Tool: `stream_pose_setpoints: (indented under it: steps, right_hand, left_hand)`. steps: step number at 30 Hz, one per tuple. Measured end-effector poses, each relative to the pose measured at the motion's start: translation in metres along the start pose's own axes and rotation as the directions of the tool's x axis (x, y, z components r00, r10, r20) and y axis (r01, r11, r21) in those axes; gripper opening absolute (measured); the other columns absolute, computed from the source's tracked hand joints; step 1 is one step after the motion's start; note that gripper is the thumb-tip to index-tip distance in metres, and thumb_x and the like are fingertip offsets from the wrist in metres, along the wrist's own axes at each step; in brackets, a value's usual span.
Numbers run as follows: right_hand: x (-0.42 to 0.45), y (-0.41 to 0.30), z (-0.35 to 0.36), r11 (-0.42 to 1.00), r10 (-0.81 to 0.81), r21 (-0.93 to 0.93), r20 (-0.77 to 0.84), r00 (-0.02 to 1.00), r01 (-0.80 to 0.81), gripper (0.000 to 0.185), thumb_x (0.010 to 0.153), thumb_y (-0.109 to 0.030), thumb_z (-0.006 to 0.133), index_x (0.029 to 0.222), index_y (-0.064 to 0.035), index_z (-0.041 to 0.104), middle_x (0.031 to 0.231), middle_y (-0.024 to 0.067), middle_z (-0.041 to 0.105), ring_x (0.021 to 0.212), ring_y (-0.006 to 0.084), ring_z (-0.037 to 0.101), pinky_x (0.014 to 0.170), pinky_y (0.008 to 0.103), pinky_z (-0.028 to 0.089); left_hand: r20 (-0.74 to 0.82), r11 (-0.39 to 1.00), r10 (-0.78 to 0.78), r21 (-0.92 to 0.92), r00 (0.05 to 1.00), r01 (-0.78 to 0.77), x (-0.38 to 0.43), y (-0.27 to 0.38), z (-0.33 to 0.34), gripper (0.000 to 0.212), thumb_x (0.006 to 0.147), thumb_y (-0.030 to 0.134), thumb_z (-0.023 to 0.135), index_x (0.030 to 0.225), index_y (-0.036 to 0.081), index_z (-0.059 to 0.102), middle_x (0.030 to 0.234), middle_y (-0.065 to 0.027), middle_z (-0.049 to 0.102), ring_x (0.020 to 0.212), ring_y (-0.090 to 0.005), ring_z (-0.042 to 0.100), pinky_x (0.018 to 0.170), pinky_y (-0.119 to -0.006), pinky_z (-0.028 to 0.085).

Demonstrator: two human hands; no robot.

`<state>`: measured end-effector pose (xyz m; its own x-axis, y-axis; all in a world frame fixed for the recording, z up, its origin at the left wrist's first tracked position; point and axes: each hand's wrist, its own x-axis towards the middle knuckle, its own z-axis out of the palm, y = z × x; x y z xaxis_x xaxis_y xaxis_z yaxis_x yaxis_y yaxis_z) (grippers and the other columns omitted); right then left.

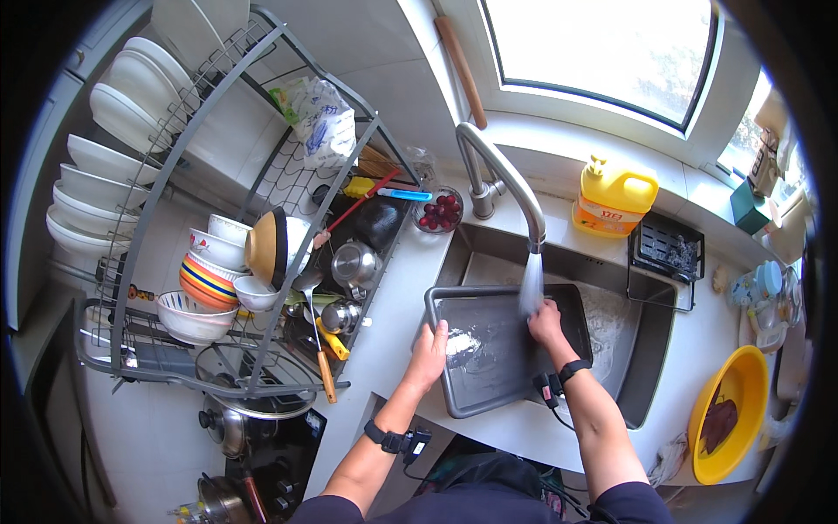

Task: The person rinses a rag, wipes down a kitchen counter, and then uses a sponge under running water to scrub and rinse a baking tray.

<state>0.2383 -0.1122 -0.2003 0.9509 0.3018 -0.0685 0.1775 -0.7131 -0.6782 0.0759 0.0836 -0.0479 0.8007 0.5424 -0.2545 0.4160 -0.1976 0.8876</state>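
A dark grey rectangular baking tray (488, 367) is held tilted over the sink (645, 367), its inside wet and shining. My left hand (429, 354) grips its left rim, the thumb lying over the edge. Inside the tray, under the water stream (531, 281), is my right hand (546, 324) with curled fingers; whether anything is in them cannot be made out. The water pours from a curved metal faucet (507, 173) behind the tray. Part of the sink basin is hidden below the tray.
To the left stands a metal dish rack (177, 154) with several bowls (209, 281). A glass bowl of red fruit (440, 213) sits by the sink's back left corner. Behind the sink is a yellow detergent jug (615, 196); a yellow basin (753, 393) is at right.
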Motion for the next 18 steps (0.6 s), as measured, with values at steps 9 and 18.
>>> stream_pose_setpoints:
  steps: [9,18]
  right_hand:
    - [-0.074,-0.172,-0.07,0.747,-0.549,0.554,0.203,0.811,0.367,0.029,0.079,-0.008,0.062,0.107,0.0017,0.061,0.121,0.0231,0.053,0.113,0.0403,0.048,0.099,0.0448,0.039]
    - [-0.085,0.064,-0.017,0.988,0.149,-0.062,0.122,0.981,-0.142,0.022,0.079,-0.008,0.06,0.098,0.0028,0.058,0.106,0.0252,0.058,0.101,0.0405,0.056,0.087,0.0458,0.047]
  left_hand:
    - [-0.03,0.99,0.069,0.125,0.997,-0.065,0.019,0.008,-0.008,0.054,0.1,0.048,0.035,0.104,-0.004,0.051,0.089,-0.0259,0.062,0.087,-0.0416,0.061,0.076,-0.045,0.046]
    - [-0.046,0.999,0.0,0.041,0.999,0.002,0.014,0.04,0.01,0.05,0.101,0.044,0.037,0.101,-0.003,0.053,0.088,-0.0172,0.062,0.083,-0.0261,0.06,0.075,-0.039,0.047]
